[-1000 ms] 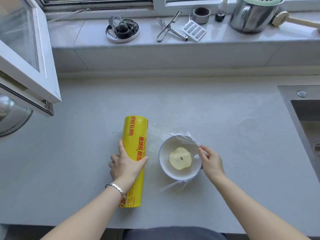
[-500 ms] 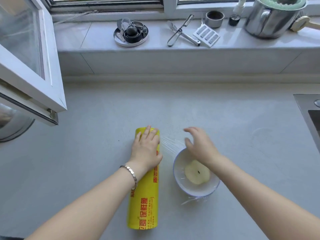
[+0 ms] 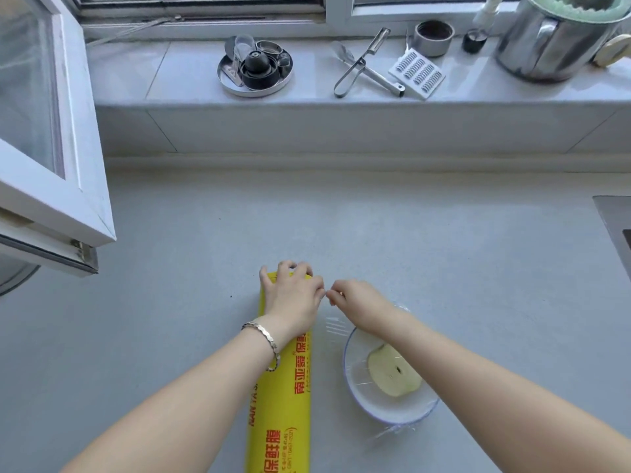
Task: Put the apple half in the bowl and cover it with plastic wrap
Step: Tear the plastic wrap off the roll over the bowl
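Note:
A white bowl (image 3: 379, 409) stands on the grey counter with the apple half (image 3: 392, 372) lying cut side up inside. Clear plastic wrap (image 3: 336, 324) stretches over the bowl and runs left to the long yellow wrap roll (image 3: 281, 404) lying beside it. My left hand (image 3: 293, 302) presses down on the far end of the roll. My right hand (image 3: 358, 302) is above the bowl's far rim, fingertips pinching the film close to the left hand's fingers. My right forearm hides part of the bowl.
An open window sash (image 3: 51, 158) juts over the counter at the left. The sill holds a round metal tray of small parts (image 3: 254, 70), a peeler (image 3: 362, 63), a steel pot (image 3: 553, 39) and small jars. A sink edge (image 3: 614, 227) lies at the right.
The view has shifted so roll and bowl sit lower. My left hand slid to the roll's far end. My right hand left the bowl's right rim and came to the film beside the roll.

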The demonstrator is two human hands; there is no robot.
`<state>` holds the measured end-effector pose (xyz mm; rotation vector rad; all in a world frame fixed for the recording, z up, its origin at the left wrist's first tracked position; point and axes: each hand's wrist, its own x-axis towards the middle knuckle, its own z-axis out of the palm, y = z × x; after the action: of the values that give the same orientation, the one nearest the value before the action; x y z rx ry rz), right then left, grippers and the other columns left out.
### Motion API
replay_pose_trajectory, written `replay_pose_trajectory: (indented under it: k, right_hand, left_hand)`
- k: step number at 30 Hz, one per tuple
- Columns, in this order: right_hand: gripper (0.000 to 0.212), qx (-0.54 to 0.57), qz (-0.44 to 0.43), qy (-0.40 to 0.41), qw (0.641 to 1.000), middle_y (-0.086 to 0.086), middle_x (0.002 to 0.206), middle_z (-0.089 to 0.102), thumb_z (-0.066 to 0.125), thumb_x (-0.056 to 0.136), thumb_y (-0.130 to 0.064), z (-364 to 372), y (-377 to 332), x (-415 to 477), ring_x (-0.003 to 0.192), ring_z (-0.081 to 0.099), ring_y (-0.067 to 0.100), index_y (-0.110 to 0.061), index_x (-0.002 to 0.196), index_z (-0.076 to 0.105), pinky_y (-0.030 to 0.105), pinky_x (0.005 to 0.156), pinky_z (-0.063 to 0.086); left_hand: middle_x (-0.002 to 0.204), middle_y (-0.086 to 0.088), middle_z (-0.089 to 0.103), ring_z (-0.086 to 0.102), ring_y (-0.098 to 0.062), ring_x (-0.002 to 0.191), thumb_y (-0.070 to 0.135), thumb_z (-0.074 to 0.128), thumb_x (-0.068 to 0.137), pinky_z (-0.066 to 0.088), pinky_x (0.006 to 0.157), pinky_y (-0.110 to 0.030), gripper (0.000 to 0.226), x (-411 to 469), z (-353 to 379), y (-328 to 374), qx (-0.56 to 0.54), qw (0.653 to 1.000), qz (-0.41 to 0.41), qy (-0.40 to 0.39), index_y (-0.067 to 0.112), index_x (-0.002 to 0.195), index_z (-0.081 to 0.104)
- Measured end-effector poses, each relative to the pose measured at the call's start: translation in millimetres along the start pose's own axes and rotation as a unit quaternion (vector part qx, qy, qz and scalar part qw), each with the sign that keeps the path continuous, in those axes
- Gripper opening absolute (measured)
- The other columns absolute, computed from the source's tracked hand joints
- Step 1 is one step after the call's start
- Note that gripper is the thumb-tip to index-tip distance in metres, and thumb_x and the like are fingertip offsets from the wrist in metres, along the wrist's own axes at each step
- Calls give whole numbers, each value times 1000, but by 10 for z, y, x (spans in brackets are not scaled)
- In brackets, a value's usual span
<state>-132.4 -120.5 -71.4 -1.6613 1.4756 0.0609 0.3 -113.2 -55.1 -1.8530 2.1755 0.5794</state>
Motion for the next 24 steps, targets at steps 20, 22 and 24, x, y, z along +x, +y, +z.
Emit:
replay_pose_trajectory:
  k: [20, 22, 24]
  right_hand:
    - [38, -90, 11, 78, 993, 18, 101, 67, 27, 91, -24, 125, -175, 50, 85, 51, 32, -22, 53, 28, 35, 74, 27]
    - [36, -90, 17, 71, 993, 17, 102, 67, 27, 91, -24, 116, -194, 50, 89, 53, 32, -20, 56, 33, 36, 78, 30]
    - [34, -92, 41, 57, 993, 17, 105, 66, 28, 91, -22, 80, -167, 69, 93, 54, 32, -17, 59, 37, 37, 84, 35]
  left_hand:
    - [101, 12, 65, 43, -18, 121, 23, 39, 93, 7, 109, -58, 26, -38, 116, -146, -77, 992, 47, 85, 18, 87, 64]
    - [103, 13, 64, 41, -16, 122, 22, 41, 94, 5, 110, -56, 23, -35, 117, -164, -86, 992, 47, 85, 19, 89, 63]
    - [100, 12, 64, 44, -19, 120, 20, 41, 92, 6, 109, -58, 22, -48, 125, -159, -90, 990, 65, 89, 19, 85, 62]
